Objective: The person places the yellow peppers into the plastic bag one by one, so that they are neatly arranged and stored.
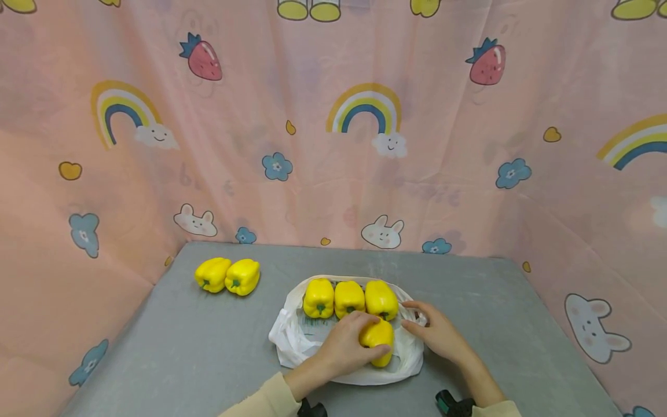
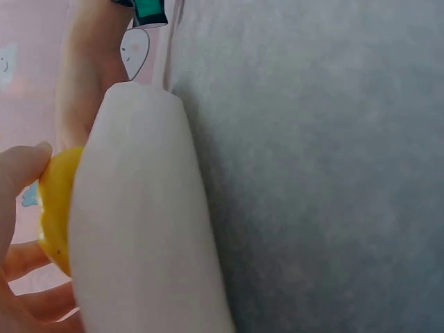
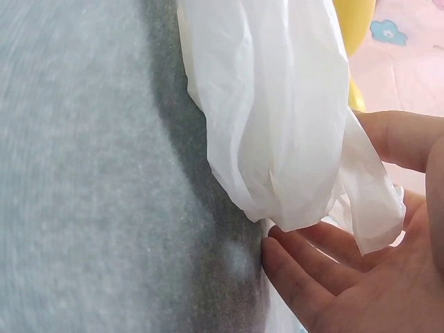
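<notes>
Now | left hand [image 1: 346, 343] grips pepper [image 1: 380, 343] | right hand [image 1: 439, 331] relaxed, touching bag [image 1: 292, 341] | green print [image 1: 316, 322] illegible

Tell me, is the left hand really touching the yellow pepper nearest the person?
Touching. The head view shows the left hand gripping the yellow pepper, with the thumb lying across its side.

Legible text: none. Green print [image 1: 315, 322] on the white plastic bag [image 1: 293, 341]: too small to read. Faint letter-like marks [image 1: 186, 176] on the pink patterned curtain [image 1: 333, 191]: too pale to make out.
</notes>
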{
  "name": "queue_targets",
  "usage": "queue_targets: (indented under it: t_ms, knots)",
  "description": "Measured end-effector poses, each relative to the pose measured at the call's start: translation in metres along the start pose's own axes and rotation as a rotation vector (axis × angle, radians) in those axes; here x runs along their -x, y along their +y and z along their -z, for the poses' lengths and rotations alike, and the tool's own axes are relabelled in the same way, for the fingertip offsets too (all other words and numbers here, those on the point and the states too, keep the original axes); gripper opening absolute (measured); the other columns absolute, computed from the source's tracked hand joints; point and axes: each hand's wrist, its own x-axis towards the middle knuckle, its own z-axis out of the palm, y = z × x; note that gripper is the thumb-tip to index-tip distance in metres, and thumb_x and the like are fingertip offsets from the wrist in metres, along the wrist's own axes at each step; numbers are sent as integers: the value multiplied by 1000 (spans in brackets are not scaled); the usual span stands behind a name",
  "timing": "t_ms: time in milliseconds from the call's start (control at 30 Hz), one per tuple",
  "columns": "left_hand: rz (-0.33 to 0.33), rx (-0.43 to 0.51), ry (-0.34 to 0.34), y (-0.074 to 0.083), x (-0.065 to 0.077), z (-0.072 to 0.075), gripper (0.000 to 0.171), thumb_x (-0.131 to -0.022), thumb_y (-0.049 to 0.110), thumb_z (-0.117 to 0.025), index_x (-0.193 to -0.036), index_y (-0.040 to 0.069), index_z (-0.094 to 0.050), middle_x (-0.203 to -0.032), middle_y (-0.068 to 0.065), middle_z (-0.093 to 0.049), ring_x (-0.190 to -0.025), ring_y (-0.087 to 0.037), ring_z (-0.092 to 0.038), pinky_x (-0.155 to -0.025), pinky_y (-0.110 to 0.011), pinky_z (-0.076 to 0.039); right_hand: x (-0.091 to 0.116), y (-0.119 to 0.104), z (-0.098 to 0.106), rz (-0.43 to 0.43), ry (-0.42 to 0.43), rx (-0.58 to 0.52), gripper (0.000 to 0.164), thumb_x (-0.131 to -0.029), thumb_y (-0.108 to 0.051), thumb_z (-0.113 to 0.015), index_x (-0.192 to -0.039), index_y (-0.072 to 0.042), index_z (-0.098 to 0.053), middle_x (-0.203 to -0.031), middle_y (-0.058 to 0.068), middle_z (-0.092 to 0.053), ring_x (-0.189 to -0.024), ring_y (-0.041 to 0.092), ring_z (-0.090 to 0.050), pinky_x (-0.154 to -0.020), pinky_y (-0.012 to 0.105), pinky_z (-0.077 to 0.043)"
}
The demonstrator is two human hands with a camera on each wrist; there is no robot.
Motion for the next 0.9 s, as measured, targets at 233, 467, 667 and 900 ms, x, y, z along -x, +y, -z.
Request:
queue_targets:
  t_ms: [233,467,667,900]
  knots:
    - [63,-15,-76,2,2,5,61,-93,60,-65,-138,20,-62,-138,0,-58,-122,-15,-56,-99,-40,-49,0,0,-1,-1,-3,-8,51,-98,-33,-68,-141,-7,-57,-145,20,-52,-129,40,-51,-102,62,-44]
    - [105,33,-98,3,4,8,57,-94,56,-64,-139,20,-61,-133,4,-58,-117,-12,-55,-99,-39,-49,1,0,-1,-4,-3,-11,51,-99,-33,-67,-142,-8,-56,-147,21,-51,-131,42,-49,-104,65,-41]
    - [86,37,-68,1,3,5,58,-94,57,-64,-138,20,-62,-130,3,-58,-114,-13,-56,-96,-38,-50,0,0,0,9,-1,-13,51,-99,-32,-67,-142,-7,-56,-147,21,-51,-133,43,-48,-105,67,-40]
    - [79,67,-49,1,1,1,57,-95,55,-65,-137,18,-62,-127,1,-58,-111,-12,-56,-93,-36,-50,0,0,1,11,-9,-11,51,-99,-32,-67,-142,-8,-56,-148,22,-50,-134,43,-47,-104,67,-40]
